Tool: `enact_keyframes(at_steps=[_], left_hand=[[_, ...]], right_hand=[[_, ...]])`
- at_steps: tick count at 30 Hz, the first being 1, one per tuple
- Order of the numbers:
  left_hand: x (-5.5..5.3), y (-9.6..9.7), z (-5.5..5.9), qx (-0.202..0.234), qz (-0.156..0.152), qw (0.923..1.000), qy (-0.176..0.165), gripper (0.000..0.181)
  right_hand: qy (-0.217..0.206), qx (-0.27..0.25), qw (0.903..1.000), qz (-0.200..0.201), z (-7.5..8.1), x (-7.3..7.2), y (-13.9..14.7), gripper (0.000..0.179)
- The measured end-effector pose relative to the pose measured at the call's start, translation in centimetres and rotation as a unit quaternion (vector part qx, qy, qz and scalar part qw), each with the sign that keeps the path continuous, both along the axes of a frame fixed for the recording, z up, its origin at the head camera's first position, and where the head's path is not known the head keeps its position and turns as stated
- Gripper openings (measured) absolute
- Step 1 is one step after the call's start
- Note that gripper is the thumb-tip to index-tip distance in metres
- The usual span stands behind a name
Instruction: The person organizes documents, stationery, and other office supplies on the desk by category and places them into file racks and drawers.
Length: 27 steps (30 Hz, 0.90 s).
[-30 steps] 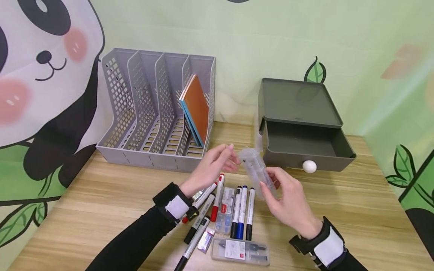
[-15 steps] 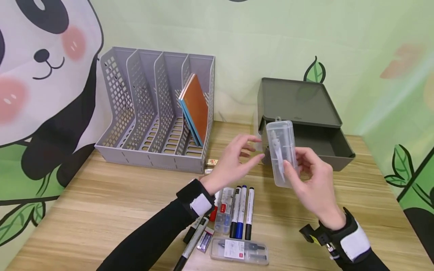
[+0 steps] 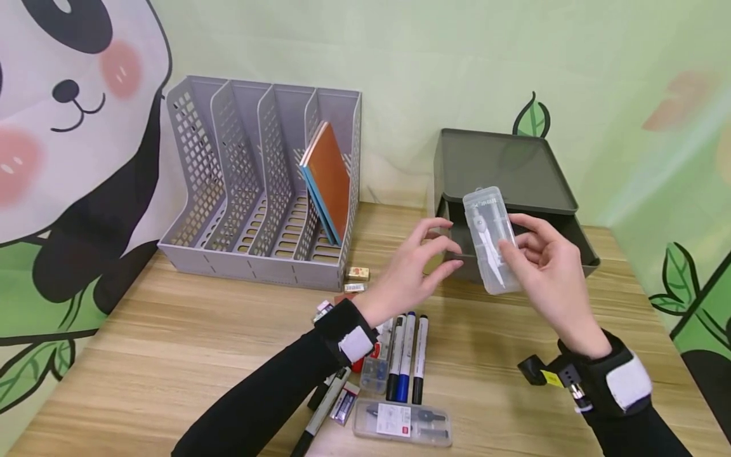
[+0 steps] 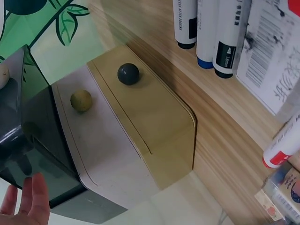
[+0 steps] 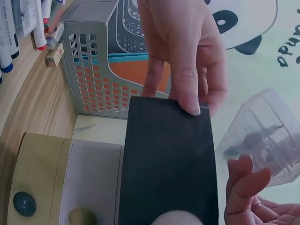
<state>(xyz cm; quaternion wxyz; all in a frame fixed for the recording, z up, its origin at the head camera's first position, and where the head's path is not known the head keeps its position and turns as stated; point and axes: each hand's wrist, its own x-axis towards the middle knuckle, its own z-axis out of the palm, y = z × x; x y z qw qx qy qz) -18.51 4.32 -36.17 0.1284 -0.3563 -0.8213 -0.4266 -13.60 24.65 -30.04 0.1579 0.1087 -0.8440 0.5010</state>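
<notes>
My right hand (image 3: 548, 273) holds a clear plastic compass case (image 3: 478, 206) at its right side, over the pulled-out drawer's front left part. A white drawing compass (image 3: 488, 251) shows through the case. At the dark grey drawer's (image 3: 473, 271) left front corner is my left hand (image 3: 408, 270), fingers bent and spread from the thumb. In the right wrist view the left hand (image 5: 185, 51) overlaps the dark drawer front (image 5: 168, 154); I cannot tell how firmly it touches. That view also has the clear case (image 5: 267, 140) beside my right fingers. Left fingers (image 4: 35, 197) show in the left wrist view.
Below the dark drawer are a white drawer (image 4: 108, 145) and a yellow drawer (image 4: 154, 112). Several markers (image 3: 405, 362), an eraser (image 3: 344, 404) and another compass case (image 3: 400, 424) lie in front. A grey file rack (image 3: 263, 270) holds notebooks (image 3: 332, 184).
My right hand has carried the compass case up and right to the drawer, turning it so the compass shows. My left hand has moved right, from over the table to the drawer's corner.
</notes>
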Motion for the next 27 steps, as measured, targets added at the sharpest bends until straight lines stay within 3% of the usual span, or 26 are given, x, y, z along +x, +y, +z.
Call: enact_keyframes(at_steps=[10,18,22,27], left_hand=[[-0.1,-0.9,-0.1,-0.011,0.007,0.9998,-0.012,0.013],[-0.2,-1.0,-0.1,-0.009,0.008,0.9999,-0.006,0.013],[-0.1,-0.9,-0.1,-0.011,0.011,0.9999,-0.004,0.013],[0.1,-0.9,-0.1,-0.017,0.015,0.9997,-0.007,0.013]], right_hand=[[-0.108,0.024,0.9934,0.027,1.1,-0.7,1.3,0.041],[-0.223,0.043,0.9713,0.07,2.9,-3.0,1.7,0.046],[-0.259,0.047,0.9618,0.076,2.9,-4.1,1.5,0.051],[-0.29,0.015,0.9519,0.097,2.5,-5.0,0.8,0.057]])
